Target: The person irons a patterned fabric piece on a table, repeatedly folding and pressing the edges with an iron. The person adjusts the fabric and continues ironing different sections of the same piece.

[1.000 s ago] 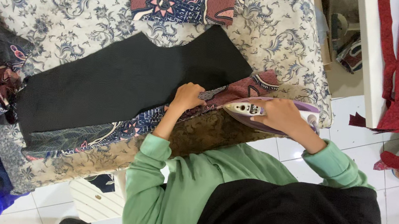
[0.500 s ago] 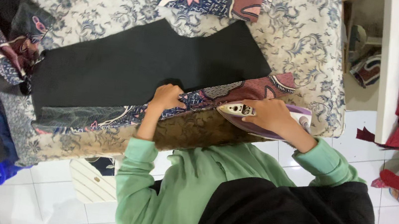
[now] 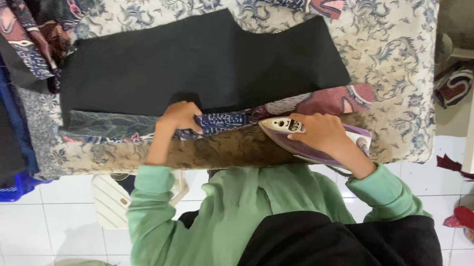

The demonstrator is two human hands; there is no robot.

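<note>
Matt black cloth [image 3: 197, 63], flat and smooth, across the middle of the frame. Below it a strip of printed cotton-like cloth [image 3: 232, 120], patterned in red, blue and cream, without shine. Glossy purple and white plastic on the iron [image 3: 313, 142], right of centre. Floral woven table cover [image 3: 400, 56], soft and matt. Shiny white floor tiles [image 3: 30, 228] at lower left. Green sleeves [image 3: 161, 225] of soft matt fabric.

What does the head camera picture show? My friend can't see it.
A person's right hand holds a purple iron on patterned cloth, while the left hand presses the cloth beside black fabric on a flowery table.
</note>
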